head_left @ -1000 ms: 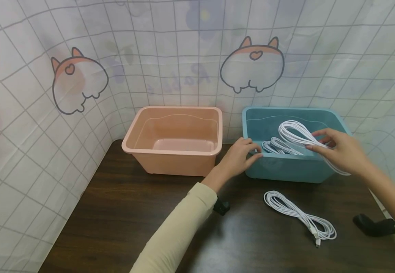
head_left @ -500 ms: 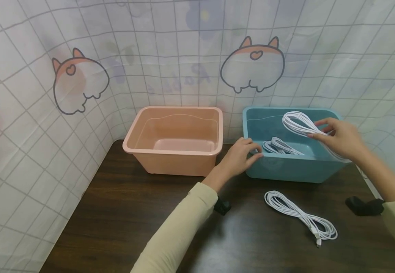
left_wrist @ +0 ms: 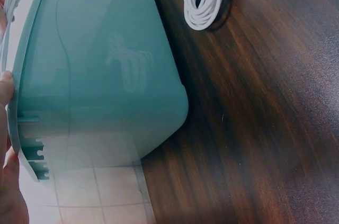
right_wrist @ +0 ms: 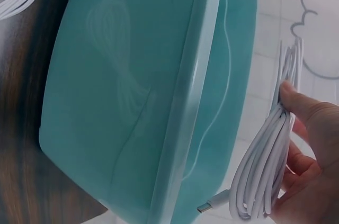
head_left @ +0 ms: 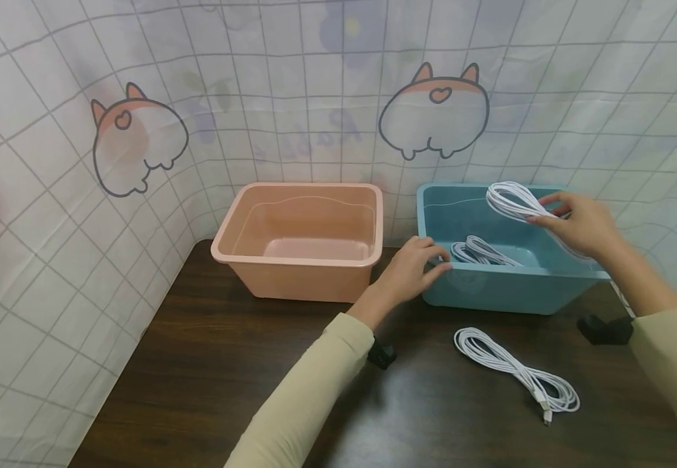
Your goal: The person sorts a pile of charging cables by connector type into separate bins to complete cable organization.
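My right hand (head_left: 581, 224) pinches a coiled white USB cable (head_left: 510, 201) between thumb and fingers, above the right part of a blue plastic bin (head_left: 508, 292). In the right wrist view a metal-tipped connector (right_wrist: 214, 203) sticks out beside the loops. My left hand (head_left: 410, 265) holds the bin's near left rim, with thumb outside and fingers over the edge. Inside the bin, at its left, lie coiled white cables (head_left: 478, 250). Another coiled white cable (head_left: 504, 364) lies on the table before the bin, its plug toward the near right.
To the left of the blue bin stands a peach plastic bin (head_left: 303, 279) with nothing visible inside. Both bins sit at the back of a dark wooden table (head_left: 215, 377). Behind them hangs a white gridded sheet (head_left: 291, 84) with cartoon prints.
My right hand has lifted the coiled cable higher, toward the back of the blue bin. The left hand keeps its hold on the rim.
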`<action>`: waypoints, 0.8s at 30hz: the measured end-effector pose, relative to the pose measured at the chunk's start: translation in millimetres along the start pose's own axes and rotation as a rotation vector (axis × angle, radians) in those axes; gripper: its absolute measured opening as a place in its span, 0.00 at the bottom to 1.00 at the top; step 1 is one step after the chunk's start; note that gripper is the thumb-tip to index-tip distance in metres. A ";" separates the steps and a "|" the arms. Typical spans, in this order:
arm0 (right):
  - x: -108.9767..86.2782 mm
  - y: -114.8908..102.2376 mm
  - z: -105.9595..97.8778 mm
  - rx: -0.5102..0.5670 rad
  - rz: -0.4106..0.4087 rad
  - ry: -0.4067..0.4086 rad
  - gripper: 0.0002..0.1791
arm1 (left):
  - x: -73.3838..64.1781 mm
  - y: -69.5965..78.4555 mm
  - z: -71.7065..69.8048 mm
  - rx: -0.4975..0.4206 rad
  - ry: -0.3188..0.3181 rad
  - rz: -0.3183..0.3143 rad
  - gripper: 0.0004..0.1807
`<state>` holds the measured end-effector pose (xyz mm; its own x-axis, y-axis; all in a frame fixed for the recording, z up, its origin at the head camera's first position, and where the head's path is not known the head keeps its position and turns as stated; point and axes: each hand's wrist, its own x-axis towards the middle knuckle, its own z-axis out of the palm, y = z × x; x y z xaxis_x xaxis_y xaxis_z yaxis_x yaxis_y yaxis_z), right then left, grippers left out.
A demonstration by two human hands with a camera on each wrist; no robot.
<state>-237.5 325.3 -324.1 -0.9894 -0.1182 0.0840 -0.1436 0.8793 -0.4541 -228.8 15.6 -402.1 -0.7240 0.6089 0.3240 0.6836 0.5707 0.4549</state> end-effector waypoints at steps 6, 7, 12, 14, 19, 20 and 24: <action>2.1 1.0 -1.4 0.014 0.006 0.010 0.32 | 0.4 0.2 0.6 -0.005 0.011 0.008 0.11; 1.8 0.8 -1.0 0.017 0.002 0.019 0.32 | 0.4 0.0 0.6 -0.006 0.012 0.010 0.11; -4.0 -1.4 3.8 0.034 -0.026 0.053 0.30 | 0.3 -1.0 0.9 -0.003 0.017 0.015 0.11; -8.3 -1.9 6.6 0.038 -0.039 0.065 0.29 | 0.2 -1.6 1.3 0.003 0.016 0.012 0.11; -21.9 2.2 13.5 0.070 -0.083 0.116 0.27 | 0.5 -1.9 1.8 0.014 0.012 0.008 0.11; -24.8 3.7 14.7 0.080 -0.093 0.126 0.27 | 0.5 -1.7 1.8 0.015 0.013 0.009 0.11; -37.0 6.6 19.9 0.104 -0.114 0.161 0.26 | 0.7 -0.6 1.7 0.010 0.012 0.010 0.11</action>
<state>-202.2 326.3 -347.8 -0.9519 -0.1316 0.2767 -0.2638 0.8110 -0.5222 -229.6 16.6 -403.6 -0.7184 0.6077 0.3385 0.6914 0.5705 0.4432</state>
